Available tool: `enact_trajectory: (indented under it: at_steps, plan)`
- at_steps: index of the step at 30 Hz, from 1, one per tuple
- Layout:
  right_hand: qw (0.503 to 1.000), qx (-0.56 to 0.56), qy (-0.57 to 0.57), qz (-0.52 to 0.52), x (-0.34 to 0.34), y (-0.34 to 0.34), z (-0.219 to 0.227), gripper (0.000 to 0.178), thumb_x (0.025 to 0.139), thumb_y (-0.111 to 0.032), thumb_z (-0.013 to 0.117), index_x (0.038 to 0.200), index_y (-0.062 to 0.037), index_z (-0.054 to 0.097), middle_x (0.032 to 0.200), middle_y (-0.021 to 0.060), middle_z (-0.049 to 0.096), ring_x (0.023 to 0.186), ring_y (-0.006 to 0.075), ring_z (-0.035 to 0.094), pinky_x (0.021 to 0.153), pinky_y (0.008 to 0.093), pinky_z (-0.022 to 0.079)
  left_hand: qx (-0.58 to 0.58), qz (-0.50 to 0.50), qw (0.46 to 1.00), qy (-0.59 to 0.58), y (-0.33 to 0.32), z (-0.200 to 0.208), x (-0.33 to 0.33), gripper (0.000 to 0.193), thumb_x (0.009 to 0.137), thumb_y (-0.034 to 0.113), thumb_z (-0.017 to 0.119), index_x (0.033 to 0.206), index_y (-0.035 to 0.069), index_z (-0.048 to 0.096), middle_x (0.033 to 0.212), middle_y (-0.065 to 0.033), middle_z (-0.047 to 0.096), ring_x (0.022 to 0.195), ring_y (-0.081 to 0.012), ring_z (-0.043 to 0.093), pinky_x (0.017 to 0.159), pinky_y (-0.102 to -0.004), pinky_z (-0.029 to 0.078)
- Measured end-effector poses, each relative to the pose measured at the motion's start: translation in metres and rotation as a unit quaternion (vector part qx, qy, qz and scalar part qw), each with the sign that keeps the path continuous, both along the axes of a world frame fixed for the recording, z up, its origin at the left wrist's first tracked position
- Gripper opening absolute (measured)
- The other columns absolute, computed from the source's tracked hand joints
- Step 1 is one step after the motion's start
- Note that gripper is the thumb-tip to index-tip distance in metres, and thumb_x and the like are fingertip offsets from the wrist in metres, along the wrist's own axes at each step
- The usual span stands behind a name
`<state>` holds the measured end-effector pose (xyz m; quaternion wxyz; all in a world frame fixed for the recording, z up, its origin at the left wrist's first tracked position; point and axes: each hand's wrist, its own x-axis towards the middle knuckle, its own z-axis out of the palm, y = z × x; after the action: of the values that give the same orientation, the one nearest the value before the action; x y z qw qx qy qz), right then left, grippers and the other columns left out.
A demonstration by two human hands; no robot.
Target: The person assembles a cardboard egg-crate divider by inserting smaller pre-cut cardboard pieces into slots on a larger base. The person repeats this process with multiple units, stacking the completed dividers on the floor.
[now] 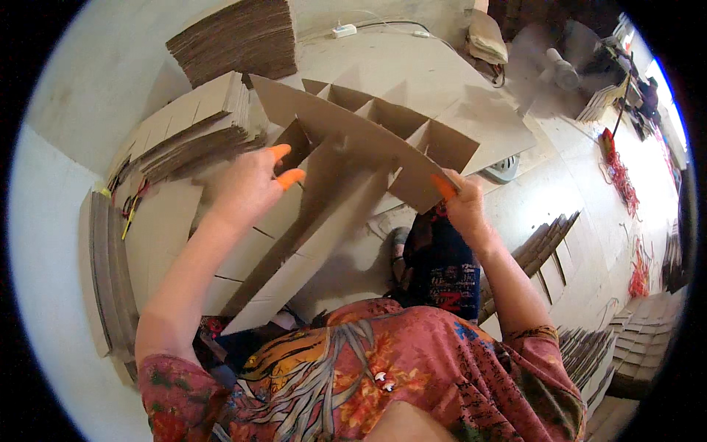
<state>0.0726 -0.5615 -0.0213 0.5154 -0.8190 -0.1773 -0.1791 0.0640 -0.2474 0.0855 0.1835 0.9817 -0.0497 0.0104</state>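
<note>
My right hand [465, 206], with an orange finger cover, grips the right end of a long brown cardboard strip [346, 129]. The strip slants up to the left across a partly assembled cardboard divider grid [398, 118] with several open cells. My left hand [254, 180] is beside the grid's left side, its orange-covered thumb and forefinger spread apart with nothing plainly between them. Another long cardboard strip [294, 265] runs from the grid down toward my lap, partly blurred.
Slotted cardboard sheets [191, 121] are stacked at the left, with a taller stack [236, 40] behind. A yellow-handled tool [131, 214] lies near them. Cardboard strips [541, 247] stand at the right. Red string [622, 177] lies on the floor beyond.
</note>
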Motion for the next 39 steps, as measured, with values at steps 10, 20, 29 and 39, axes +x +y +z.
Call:
enact_trajectory:
  at_steps: [10, 20, 29, 39]
  plan:
    - [0.997, -0.031, 0.074, 0.021, -0.016, -0.007, 0.016, 0.011, 0.084, -0.004, 0.059, 0.094, -0.0010, 0.063, 0.076, 0.0215, 0.061, 0.061, 0.0272, 0.059, 0.061, 0.0317, 0.047, 0.073, -0.034, 0.996, -0.030, -0.021, -0.048, 0.023, 0.012, 0.074, 0.009, 0.058, 0.070, -0.002, 0.058, 0.074, -0.0227, 0.061, 0.071, -0.0419, 0.058, 0.067, -0.0485, 0.047]
    - [0.996, -0.022, 0.074, 0.039, -0.006, 0.001, -0.005, 0.013, 0.083, -0.006, 0.061, 0.094, -0.0011, 0.064, 0.076, 0.0238, 0.060, 0.062, 0.0313, 0.059, 0.059, 0.0336, 0.046, 0.015, -0.050, 0.999, -0.013, -0.016, -0.045, 0.025, 0.021, 0.079, 0.021, 0.062, 0.078, 0.000, 0.063, 0.076, -0.0219, 0.061, 0.076, -0.0380, 0.060, 0.067, -0.0459, 0.047]
    - [0.990, -0.129, -0.046, 0.024, -0.005, 0.013, 0.035, 0.060, 0.078, -0.010, 0.067, 0.132, -0.0123, 0.042, 0.096, 0.0177, 0.065, 0.088, 0.0344, 0.063, 0.076, 0.0366, 0.052, 0.035, 0.043, 0.997, -0.055, 0.030, -0.023, 0.059, 0.041, 0.076, 0.036, 0.069, 0.098, 0.001, 0.063, 0.075, -0.0146, 0.064, 0.073, -0.0321, 0.061, 0.066, -0.0416, 0.047]
    - [0.961, -0.255, 0.053, 0.098, 0.001, 0.014, 0.069, 0.054, 0.079, 0.002, 0.055, 0.131, -0.0138, 0.046, 0.084, 0.0273, 0.058, 0.077, 0.0414, 0.059, 0.069, 0.0403, 0.048, 0.035, 0.034, 0.998, -0.041, 0.068, -0.051, 0.082, 0.023, 0.075, 0.018, 0.065, 0.073, -0.005, 0.060, 0.067, -0.0244, 0.057, 0.065, -0.0373, 0.057, 0.060, -0.0428, 0.044]
